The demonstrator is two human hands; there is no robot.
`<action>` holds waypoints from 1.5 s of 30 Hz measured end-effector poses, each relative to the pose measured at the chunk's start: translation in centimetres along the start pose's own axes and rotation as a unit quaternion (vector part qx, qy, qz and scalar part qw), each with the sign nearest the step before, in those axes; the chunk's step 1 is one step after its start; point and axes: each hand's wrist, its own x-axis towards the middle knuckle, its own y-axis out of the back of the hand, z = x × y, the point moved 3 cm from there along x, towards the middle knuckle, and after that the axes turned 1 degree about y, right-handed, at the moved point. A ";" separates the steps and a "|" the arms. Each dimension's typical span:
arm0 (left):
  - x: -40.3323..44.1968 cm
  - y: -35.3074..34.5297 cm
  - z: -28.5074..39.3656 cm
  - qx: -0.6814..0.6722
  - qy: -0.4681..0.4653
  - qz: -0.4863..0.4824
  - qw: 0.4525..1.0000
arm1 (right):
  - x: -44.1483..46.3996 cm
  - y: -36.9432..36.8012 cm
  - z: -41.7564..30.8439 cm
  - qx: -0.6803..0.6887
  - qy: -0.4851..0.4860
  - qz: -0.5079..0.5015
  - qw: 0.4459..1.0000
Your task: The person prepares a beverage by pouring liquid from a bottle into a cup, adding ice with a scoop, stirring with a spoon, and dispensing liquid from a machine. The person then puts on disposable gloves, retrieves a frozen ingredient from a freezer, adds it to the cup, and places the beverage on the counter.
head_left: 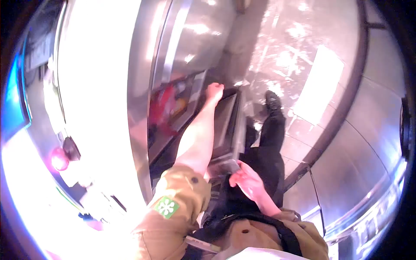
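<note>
A dark, drawer-like box [226, 122] with a pale rim juts out from under the metal counter, in front of my legs. My left hand [215, 92] reaches down to its far end, with fingers curled at the edge; the exact grip is blurred. At the near corner, my right hand [248, 180] has its fingers bent around the grey edge. Red and orange items [164, 104], too smeared to name, lie in the opening left of my left forearm.
A bright counter [97, 86] with a metal front edge runs along the left. The tiled floor [299, 130] looks shiny and wet near my shoe [273, 99]. Metal panels [359, 151] stand on the right. A blue screen [15, 99] glows at the far left.
</note>
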 end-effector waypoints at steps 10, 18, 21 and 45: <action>-25.9 -1.6 36.4 0.019 -0.433 -0.223 0.873 | -6.3 3.7 -7.0 -0.763 0.112 0.187 0.608; -22.2 -2.9 22.4 0.216 -0.348 -0.292 0.864 | -13.3 14.4 -27.9 -0.624 0.226 0.352 0.660; -19.4 0.2 16.6 0.552 -0.390 -0.243 0.696 | -17.0 21.4 -34.6 -0.532 0.197 0.461 0.683; -2.0 -4.7 84.3 -0.112 -0.294 -0.124 0.941 | -3.2 9.1 -85.7 -0.399 0.137 0.372 0.827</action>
